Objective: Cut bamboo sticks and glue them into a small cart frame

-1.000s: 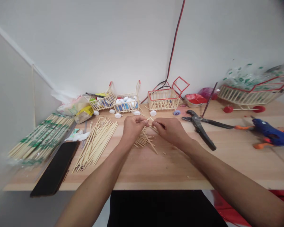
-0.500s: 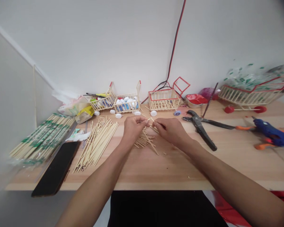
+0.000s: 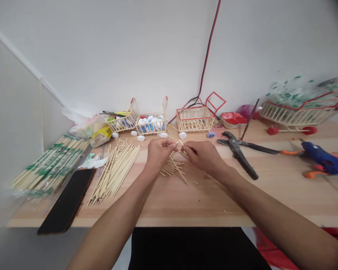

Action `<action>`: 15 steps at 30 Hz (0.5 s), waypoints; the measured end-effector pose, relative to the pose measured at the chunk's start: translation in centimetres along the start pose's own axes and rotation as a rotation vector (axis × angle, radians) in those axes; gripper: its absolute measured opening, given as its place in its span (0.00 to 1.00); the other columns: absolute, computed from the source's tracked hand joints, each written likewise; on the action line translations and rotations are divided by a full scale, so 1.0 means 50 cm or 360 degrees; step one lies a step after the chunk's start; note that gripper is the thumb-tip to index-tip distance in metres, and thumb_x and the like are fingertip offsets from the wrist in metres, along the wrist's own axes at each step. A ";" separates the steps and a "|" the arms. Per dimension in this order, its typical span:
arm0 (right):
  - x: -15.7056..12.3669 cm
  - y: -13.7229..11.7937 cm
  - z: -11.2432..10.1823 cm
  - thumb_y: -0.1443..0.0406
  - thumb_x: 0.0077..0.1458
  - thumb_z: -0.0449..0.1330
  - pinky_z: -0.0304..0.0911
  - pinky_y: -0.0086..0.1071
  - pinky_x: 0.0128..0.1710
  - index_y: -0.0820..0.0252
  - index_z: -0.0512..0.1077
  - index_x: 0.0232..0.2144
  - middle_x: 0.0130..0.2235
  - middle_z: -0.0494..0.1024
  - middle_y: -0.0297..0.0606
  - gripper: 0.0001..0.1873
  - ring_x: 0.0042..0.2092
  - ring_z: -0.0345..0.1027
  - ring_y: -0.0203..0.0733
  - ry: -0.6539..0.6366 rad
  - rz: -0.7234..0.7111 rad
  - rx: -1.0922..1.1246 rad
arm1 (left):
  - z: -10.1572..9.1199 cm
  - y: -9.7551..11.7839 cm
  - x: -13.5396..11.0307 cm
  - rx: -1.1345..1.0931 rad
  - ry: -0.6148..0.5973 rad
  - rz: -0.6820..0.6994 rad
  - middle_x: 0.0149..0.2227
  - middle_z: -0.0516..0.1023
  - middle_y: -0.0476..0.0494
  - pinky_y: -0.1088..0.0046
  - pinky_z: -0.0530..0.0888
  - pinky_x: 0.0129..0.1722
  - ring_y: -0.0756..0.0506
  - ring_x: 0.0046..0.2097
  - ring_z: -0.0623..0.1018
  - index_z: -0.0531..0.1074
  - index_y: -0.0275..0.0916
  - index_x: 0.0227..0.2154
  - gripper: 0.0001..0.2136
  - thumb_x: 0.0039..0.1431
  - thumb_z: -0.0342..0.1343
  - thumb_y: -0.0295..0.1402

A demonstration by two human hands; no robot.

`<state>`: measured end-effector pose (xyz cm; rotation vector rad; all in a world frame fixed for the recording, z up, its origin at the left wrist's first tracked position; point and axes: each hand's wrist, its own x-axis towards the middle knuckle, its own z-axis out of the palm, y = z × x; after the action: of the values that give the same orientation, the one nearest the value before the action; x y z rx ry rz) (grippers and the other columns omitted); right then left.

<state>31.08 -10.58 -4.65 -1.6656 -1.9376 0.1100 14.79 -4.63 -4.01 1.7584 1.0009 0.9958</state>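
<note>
My left hand point(image 3: 160, 152) is closed, thumb and forefinger pinching a thin wooden stick point(image 3: 177, 143). Opposite it, my right hand point(image 3: 201, 153) pinches another short stick point(image 3: 181, 142). The two sticks meet at an angle between my fingertips; whether they are joined cannot be made out. Beneath my hands lies a pile of short cut sticks point(image 3: 169, 169), partly hidden by them, with a longer stick point(image 3: 180, 172) slanting across it. Just beyond stands a small stick-built cart point(image 3: 195, 119) with a red rim and white wheels.
Left are loose long sticks point(image 3: 116, 172), packaged chopsticks point(image 3: 53, 161) and a black board point(image 3: 67, 200) overhanging the table edge. At right lie black-handled cutters point(image 3: 239, 152) and a blue glue gun point(image 3: 323, 157). Behind are a red paint dish point(image 3: 233, 119) and other stick carts point(image 3: 293, 114).
</note>
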 end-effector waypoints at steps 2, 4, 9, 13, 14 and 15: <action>0.000 0.000 0.000 0.64 0.58 0.50 0.47 0.29 0.29 0.59 0.72 0.24 0.24 0.74 0.35 0.15 0.27 0.63 0.36 0.0005 0.0009 0.0005 | 0.000 -0.001 0.000 0.0010 0.0001 -0.0001 0.27 0.81 0.42 0.73 0.73 0.35 0.47 0.31 0.78 0.78 0.33 0.26 0.06 0.50 0.58 0.30; 0.000 0.000 0.001 0.65 0.58 0.50 0.47 0.29 0.29 0.59 0.72 0.24 0.24 0.74 0.35 0.15 0.27 0.63 0.36 0.0004 0.0010 0.0007 | 0.000 -0.002 0.001 0.0021 0.0009 0.0003 0.27 0.81 0.42 0.73 0.73 0.34 0.47 0.31 0.78 0.78 0.33 0.26 0.06 0.50 0.58 0.30; 0.001 0.002 0.003 0.65 0.58 0.50 0.46 0.30 0.28 0.59 0.73 0.24 0.25 0.75 0.36 0.15 0.27 0.64 0.36 0.0006 -0.0018 0.0003 | 0.001 -0.004 0.001 -0.0008 0.0006 0.0008 0.26 0.81 0.42 0.74 0.72 0.34 0.47 0.30 0.78 0.78 0.34 0.25 0.06 0.49 0.58 0.30; -0.001 0.003 0.003 0.65 0.58 0.51 0.47 0.30 0.28 0.59 0.74 0.26 0.25 0.76 0.35 0.15 0.28 0.65 0.36 0.0018 -0.0011 0.0003 | 0.001 -0.002 0.000 -0.0008 0.0010 -0.0002 0.26 0.81 0.43 0.74 0.72 0.34 0.47 0.30 0.77 0.78 0.34 0.25 0.06 0.49 0.58 0.31; -0.001 0.002 0.003 0.65 0.58 0.51 0.47 0.30 0.29 0.59 0.74 0.26 0.25 0.75 0.35 0.15 0.28 0.65 0.36 0.0014 -0.0006 0.0000 | 0.001 -0.002 0.001 -0.0005 0.0009 -0.0003 0.26 0.81 0.43 0.74 0.72 0.34 0.47 0.30 0.77 0.78 0.34 0.24 0.06 0.49 0.58 0.31; -0.001 0.002 0.002 0.64 0.58 0.51 0.47 0.30 0.29 0.59 0.74 0.26 0.25 0.76 0.35 0.15 0.28 0.65 0.36 0.0010 0.0000 -0.0002 | 0.001 -0.002 0.001 -0.0003 0.0006 -0.0007 0.26 0.81 0.43 0.74 0.72 0.34 0.48 0.30 0.78 0.78 0.34 0.25 0.06 0.49 0.58 0.31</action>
<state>31.11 -10.57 -4.81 -1.6648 -1.9336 0.1035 14.82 -4.58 -4.12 1.7526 1.0054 0.9978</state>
